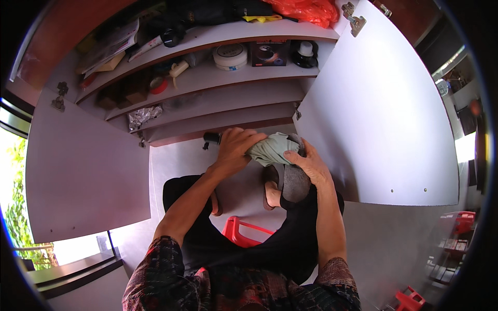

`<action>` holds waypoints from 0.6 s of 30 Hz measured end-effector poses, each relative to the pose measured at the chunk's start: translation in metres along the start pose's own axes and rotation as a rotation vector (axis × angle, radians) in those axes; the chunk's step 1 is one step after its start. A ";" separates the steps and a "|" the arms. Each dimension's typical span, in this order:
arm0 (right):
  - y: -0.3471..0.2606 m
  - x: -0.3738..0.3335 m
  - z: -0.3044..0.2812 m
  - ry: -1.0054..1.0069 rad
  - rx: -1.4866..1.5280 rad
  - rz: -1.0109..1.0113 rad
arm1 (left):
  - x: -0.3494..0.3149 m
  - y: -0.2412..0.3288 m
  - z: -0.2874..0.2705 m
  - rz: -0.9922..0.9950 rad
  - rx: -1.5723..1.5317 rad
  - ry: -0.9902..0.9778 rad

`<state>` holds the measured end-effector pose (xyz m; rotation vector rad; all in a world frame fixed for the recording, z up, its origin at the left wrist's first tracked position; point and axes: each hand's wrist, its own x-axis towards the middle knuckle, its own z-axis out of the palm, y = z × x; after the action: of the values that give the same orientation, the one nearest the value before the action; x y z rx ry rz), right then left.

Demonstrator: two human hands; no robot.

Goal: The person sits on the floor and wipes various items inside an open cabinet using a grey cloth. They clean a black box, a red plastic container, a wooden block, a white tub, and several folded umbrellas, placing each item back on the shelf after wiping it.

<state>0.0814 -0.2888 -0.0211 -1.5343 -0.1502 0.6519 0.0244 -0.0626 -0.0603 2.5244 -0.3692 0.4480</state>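
Note:
Between my two hands lies a bundle of pale green fabric (272,149), loosely folded and held in front of the cupboard. My left hand (237,147) is closed around its left end. A short black handle-like piece (211,138) sticks out past that hand; whether it joins the fabric is hidden. My right hand (309,161) grips the right end, its thumb pressed on the folds. Against the right hand hangs a grey, felt-like piece (296,184) with a dark edge, partly covering my foot; its kind is unclear.
An open cupboard stands ahead, its left door (91,171) and right door (384,114) swung wide. Its shelves hold a white round container (230,56), a dark box (270,53), a red plastic bag (306,10) and crumpled foil (144,117). A red stool (241,233) shows between my legs.

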 end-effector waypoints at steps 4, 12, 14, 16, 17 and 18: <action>0.010 0.004 0.011 0.158 0.191 -0.103 | 0.025 -0.006 0.010 0.054 -0.035 0.118; 0.028 0.024 0.007 0.462 0.683 -0.213 | 0.060 0.034 0.052 -0.923 -1.099 0.434; 0.039 0.030 0.004 0.543 0.647 -0.205 | 0.073 0.045 0.054 -1.074 -1.350 0.249; 0.046 0.031 0.009 0.607 0.629 -0.199 | 0.085 0.048 0.067 -1.109 -1.385 0.198; 0.050 0.032 0.010 0.606 0.647 -0.180 | 0.089 0.044 0.080 -1.118 -1.379 0.221; 0.056 0.036 0.009 0.596 0.637 -0.185 | 0.093 0.038 0.093 -1.121 -1.374 0.244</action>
<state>0.0896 -0.2688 -0.0844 -1.0184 0.3386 0.0533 0.1175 -0.1607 -0.0810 1.0039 0.6404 -0.0244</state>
